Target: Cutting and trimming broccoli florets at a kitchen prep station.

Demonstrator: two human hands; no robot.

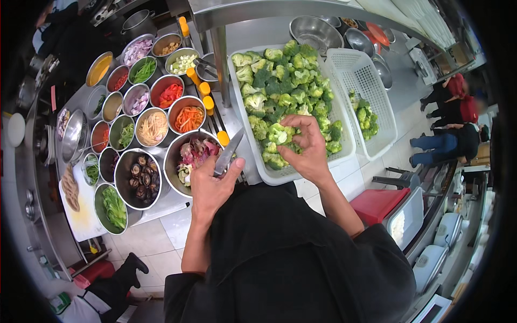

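My left hand (212, 185) holds a knife (230, 151) with its blade pointing up and away. That hand is over a steel pot (171, 177) of reddish-purple trimmings and pale green pieces. Between the thumb and curled fingers of my right hand (309, 151) is a broccoli floret (279, 134), its pale cut stem facing up. Below that hand stands a white plastic basket (347, 145) heaped with broccoli florets (278, 87). Beside it, a second perforated white basket (379, 121) holds a small group of broccoli florets (365, 119).
Several steel containers crowd the counter at left, including mushrooms (143, 179), shredded carrot (189, 119) and leafy greens (114, 208). A steel post (220, 66) carries a shelf (258, 14) at the back. Steel bowls (317, 34) lie beyond the baskets. People (444, 141) stand at right.
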